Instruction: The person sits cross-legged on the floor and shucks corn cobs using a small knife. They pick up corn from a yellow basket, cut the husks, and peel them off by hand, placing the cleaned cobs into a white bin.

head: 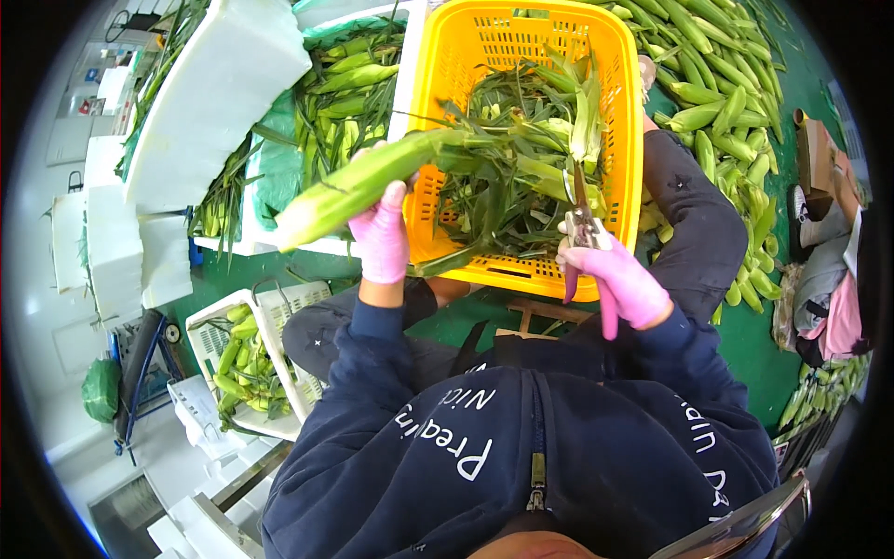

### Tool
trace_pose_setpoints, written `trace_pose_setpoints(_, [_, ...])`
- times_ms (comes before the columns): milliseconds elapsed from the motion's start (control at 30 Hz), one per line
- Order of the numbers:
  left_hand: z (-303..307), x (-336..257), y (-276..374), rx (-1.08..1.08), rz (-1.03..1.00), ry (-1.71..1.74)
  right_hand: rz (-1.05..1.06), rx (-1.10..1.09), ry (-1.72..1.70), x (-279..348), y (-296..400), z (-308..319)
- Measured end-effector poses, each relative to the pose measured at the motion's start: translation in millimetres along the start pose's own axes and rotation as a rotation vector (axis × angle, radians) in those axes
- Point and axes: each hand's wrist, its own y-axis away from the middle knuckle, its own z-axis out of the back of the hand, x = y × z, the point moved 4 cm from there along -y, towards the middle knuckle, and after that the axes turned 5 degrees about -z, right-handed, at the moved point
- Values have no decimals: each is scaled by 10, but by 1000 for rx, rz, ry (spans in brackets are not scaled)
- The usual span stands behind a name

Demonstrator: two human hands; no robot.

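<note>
My left hand [383, 234], in a pink glove with bare fingertips, grips an ear of corn in its green husk [356, 185]. The ear is tilted, its pale butt end low on the left and its leafy tip reaching over the yellow basket. My right hand [621, 272], gloved alike, holds pruning shears with pink handles [581, 223]. Their blades point up over the basket's right side, near a pale cut husk [581, 126]. Beneath both hands stands the yellow plastic basket [524, 12], with trimmed husks and leaves [489, 202] inside.
Husked-on corn [726, 77] is heaped on the green floor [230, 279] at right. A lined white foam box [412, 63] with corn stands left of the basket. A white crate [265, 328] holds more ears. White foam boards [216, 91] lean at upper left. Another person's shoe [797, 206] shows at right.
</note>
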Motion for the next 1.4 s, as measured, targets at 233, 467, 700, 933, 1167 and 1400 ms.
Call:
trace_pose_setpoints(233, [-689,-54,481,110,-208,-421,30,146,287,-24,-43,-435])
trace_pose_setpoints(467, [-501,213,911,-87,71,-110,81,80,102,99,-167,-509])
trace_pose_setpoints(700, [-564,192,919,-83,-4,-97,307,-137,462,-126,-386,-427])
trace_pose_setpoints(933, [-557,69,748,-254,509,781,124,-40,127,-29,-67,-372])
trace_pose_setpoints(1167, [-626,159,839,-240,718,983,127,196,274,-303,38,-446])
trace_pose_setpoints(1400, [-749,177,931,90,800,809,-55,340,-53,47,-71,-532])
